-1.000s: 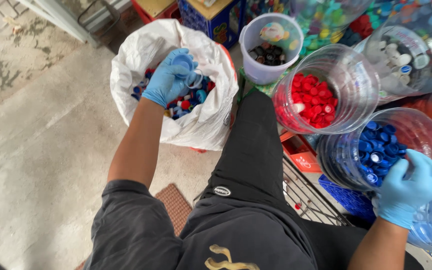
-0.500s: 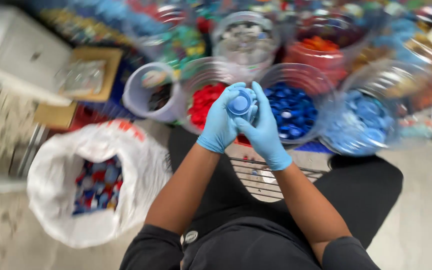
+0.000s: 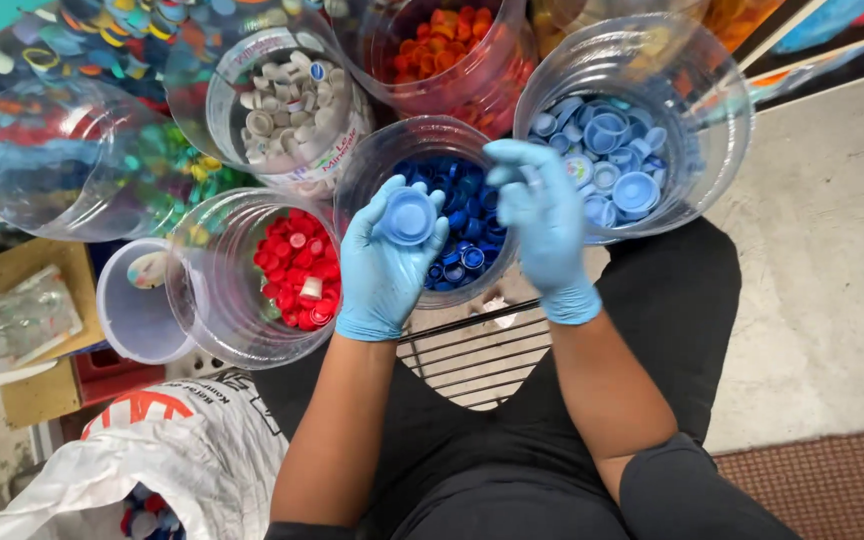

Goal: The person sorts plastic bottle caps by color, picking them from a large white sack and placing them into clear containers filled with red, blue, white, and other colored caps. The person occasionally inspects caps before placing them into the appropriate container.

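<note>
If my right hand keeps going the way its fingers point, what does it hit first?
Probably the clear tub of light blue caps: the right hand points up-left at its near rim, though height above it is unclear.

Open-topped tubs crowd together ahead: dark-blue caps tub [image 3: 452, 260], red caps tub [image 3: 252, 290], light-blue caps tub [image 3: 642, 130]; bare floor [image 3: 832, 280] lies open at right.

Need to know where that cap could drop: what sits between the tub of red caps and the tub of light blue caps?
In the head view, the tub of dark blue caps, under the left hand holding a light blue cap.
</note>
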